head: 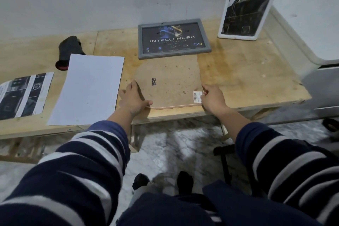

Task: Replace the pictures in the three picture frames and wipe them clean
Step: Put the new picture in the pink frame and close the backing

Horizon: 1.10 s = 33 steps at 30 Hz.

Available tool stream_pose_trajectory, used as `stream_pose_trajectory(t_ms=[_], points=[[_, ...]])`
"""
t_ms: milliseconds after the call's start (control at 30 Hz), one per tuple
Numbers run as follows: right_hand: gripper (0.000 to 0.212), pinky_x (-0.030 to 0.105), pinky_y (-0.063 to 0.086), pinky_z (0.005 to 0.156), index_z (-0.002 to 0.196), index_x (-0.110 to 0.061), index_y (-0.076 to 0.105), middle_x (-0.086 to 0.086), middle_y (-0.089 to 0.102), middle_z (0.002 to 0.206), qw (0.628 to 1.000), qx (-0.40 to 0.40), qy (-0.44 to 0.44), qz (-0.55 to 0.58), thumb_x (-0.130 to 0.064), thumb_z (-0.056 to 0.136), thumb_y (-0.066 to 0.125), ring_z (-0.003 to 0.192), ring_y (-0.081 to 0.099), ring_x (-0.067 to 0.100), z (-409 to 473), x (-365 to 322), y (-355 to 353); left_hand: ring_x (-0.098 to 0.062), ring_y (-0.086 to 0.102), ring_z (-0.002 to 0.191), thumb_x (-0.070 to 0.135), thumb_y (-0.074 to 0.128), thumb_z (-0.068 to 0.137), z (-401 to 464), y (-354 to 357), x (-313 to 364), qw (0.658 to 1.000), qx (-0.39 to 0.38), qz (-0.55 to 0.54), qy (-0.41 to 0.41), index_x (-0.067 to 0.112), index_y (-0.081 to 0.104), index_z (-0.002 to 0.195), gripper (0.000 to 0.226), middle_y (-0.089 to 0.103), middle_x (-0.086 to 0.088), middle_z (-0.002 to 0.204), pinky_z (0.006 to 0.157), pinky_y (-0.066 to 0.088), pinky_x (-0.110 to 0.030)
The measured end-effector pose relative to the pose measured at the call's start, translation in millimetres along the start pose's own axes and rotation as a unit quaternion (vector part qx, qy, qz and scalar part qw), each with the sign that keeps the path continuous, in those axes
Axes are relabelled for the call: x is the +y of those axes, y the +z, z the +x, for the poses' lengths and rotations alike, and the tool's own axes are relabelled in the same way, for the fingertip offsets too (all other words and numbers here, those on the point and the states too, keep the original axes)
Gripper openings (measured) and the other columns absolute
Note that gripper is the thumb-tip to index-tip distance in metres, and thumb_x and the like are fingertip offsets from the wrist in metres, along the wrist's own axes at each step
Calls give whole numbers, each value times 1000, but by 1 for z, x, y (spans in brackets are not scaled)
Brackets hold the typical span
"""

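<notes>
Nearest the counter's front edge, a pale pink-rimmed picture frame lying face down, brown fibreboard backing up [168, 82], sits between both hands. The left hand [133, 100] grips the frame's near-left corner, fingers curled along the side edge and thumb laid on the near rim. The right hand [212, 100] pinches the near-right edge beside a white barcode sticker [197, 96]. A small black hanger clip [154, 81] is fixed to the backing. Whether the backing is locked in place cannot be told.

To the left, a blank white sheet of paper [88, 88] lies flat on the light plywood counter [247, 71]. Further left lies a dark printed picture sheet with white margins [23, 94]. Neither sheet is inside a frame.

Behind the white sheet, a dark grey cloth with a red edge [68, 51] rests on the counter, well apart from both hands.

Just beyond the face-down frame, a grey rectangular frame with a dark "INTELLI NUSA" print [173, 38] lies face up. At the far right, a white rounded frame holding a black-and-white picture [247, 5] stands upright against the wall.

Assessment: two frames appear assembled with pictures fitted; the third is in hand, mid-replacement. Whether any frame is already wiped cannot be determined; with the cloth lying aside, wiping probably remains.
</notes>
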State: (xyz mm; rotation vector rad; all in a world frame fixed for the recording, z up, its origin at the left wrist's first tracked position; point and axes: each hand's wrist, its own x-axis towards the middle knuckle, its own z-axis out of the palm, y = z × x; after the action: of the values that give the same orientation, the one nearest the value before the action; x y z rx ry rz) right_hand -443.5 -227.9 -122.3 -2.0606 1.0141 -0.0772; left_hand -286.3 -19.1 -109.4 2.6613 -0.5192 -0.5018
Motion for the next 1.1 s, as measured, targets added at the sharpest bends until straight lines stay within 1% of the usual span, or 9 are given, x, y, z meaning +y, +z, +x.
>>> stream_pose_trajectory(t_ms=[100, 400, 500, 600, 667, 800, 867, 967, 1100], points=[[58, 21, 43, 81, 146, -16, 40, 6, 48, 138, 999, -5, -11, -35, 4, 92, 47, 109, 56, 23, 2, 2, 1, -35, 21, 135, 49, 73, 78, 1, -2, 1, 998, -16, 63, -1, 18, 19, 147, 93, 30, -3, 152, 106, 32, -52], [52, 22, 40, 82, 145, -10, 42, 11, 45, 135, 992, -34, -27, -117, 1, 94, 49, 110, 53, 27, 6, -3, -7, -34, 24, 128, 61, 66, 78, 2, -13, 15, 981, -46, 190, -12, 21, 34, 135, 76, 25, -9, 141, 105, 26, -46], [53, 27, 45, 89, 143, -12, 45, 10, 45, 137, 989, -39, -28, -141, 1, 92, 52, 113, 54, 27, 9, -6, -10, -34, 24, 130, 58, 72, 74, 3, -17, 18, 979, -44, 199, -2, 18, 33, 138, 86, 23, -8, 143, 107, 26, -47], [56, 36, 47, 92, 139, -14, 50, 6, 45, 135, 969, -29, -49, -240, -1, 85, 60, 115, 50, 27, 14, -18, -17, -34, 19, 138, 45, 80, 69, 8, -25, 33, 971, -57, 226, 53, 16, 17, 148, 105, 13, -6, 154, 111, 23, -50], [62, 39, 42, 94, 140, -15, 44, 3, 40, 140, 938, -44, -79, -336, -4, 82, 64, 122, 40, 27, 18, -29, -22, -34, 11, 143, 38, 81, 69, 11, -30, 47, 955, -80, 267, 99, 19, 6, 151, 113, 4, -5, 158, 113, 19, -54], [79, 51, 17, 117, 153, -15, 19, -2, 14, 161, 892, -125, -107, -421, -5, 86, 60, 145, 13, 30, 30, -43, -27, -32, 3, 147, 24, 77, 76, 22, -28, 65, 917, -125, 347, 149, 22, 14, 151, 98, 1, -7, 160, 115, 15, -58], [84, 54, 5, 119, 155, -17, 13, -4, 6, 162, 878, -160, -98, -440, -3, 86, 60, 149, 3, 28, 32, -47, -28, -30, 8, 146, 22, 77, 77, 26, -27, 66, 911, -148, 355, 152, 25, 14, 152, 98, 6, -5, 159, 115, 18, -57], [88, 56, -2, 118, 154, -21, 14, -6, 8, 162, 871, -185, -87, -446, -3, 83, 63, 149, 6, 26, 36, -50, -30, -30, 18, 144, 23, 79, 75, 34, -27, 64, 910, -174, 346, 145, 29, 7, 154, 107, 6, 0, 162, 111, 28, -54], [86, 56, -8, 117, 153, -25, 20, -4, 19, 160, 883, -187, -89, -421, -10, 83, 68, 146, 16, 27, 40, -50, -35, -30, 26, 139, 23, 85, 67, 43, -30, 63, 915, -188, 325, 146, 28, 11, 153, 113, 14, 0, 160, 110, 36, -50]])
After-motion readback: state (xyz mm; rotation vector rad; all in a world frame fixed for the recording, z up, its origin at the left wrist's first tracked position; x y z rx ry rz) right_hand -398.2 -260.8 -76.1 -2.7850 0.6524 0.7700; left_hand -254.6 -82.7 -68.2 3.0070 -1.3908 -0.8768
